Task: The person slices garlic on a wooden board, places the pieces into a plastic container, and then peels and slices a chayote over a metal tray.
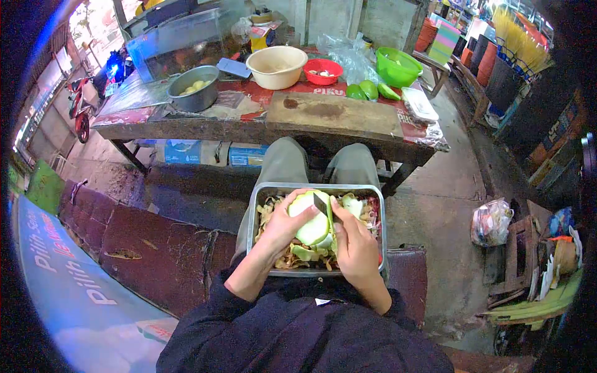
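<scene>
On my lap rests a rectangular metal tray (323, 186) filled with peelings (286, 260). Over it, my left hand (278, 227) is closed around a green-skinned vegetable (311, 230), its thumb lying across the pale, peeled face. My right hand (356, 247) grips a knife (319, 203), whose dark blade slants across the upper right of the vegetable. The knife's handle is hidden inside the fingers. Strips of green peel hang just below the vegetable, and a whitish piece (352, 205) lies among the scraps at the tray's upper right.
Ahead stands a low table with a grey pot (194, 104) of pale pieces, a cream basin (277, 81), a red bowl (323, 79), a green basin (398, 78) and green vegetables (368, 90). A wooden board (336, 114) lies along its near edge. A stuffed plastic bag (491, 222) sits to the right.
</scene>
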`<state>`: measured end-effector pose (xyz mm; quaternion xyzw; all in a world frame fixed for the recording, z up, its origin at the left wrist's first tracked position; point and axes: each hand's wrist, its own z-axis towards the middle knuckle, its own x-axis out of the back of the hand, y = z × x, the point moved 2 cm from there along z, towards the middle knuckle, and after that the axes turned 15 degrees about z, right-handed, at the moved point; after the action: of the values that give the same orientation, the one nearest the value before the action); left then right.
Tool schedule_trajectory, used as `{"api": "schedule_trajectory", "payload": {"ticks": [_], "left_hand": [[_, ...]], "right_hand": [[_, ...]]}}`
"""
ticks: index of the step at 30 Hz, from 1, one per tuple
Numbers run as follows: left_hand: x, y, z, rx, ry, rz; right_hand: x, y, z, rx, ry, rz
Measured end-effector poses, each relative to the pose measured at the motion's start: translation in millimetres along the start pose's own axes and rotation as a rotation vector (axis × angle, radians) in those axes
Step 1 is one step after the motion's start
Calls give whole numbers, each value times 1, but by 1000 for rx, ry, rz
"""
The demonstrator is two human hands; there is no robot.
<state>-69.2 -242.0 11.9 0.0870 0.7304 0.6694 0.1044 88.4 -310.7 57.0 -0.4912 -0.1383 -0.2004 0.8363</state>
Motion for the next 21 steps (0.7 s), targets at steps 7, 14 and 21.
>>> {"api": "schedule_trajectory", "payload": {"ticks": [7, 14, 21], "left_hand": [[2, 9, -1, 42, -95, 92], [16, 19, 2, -16, -230, 113], [18, 24, 4, -6, -280, 235]], "right_hand": [[7, 13, 7, -167, -128, 325], [19, 11, 7, -429, -369, 538], [10, 21, 7, -274, -292, 608]]}}
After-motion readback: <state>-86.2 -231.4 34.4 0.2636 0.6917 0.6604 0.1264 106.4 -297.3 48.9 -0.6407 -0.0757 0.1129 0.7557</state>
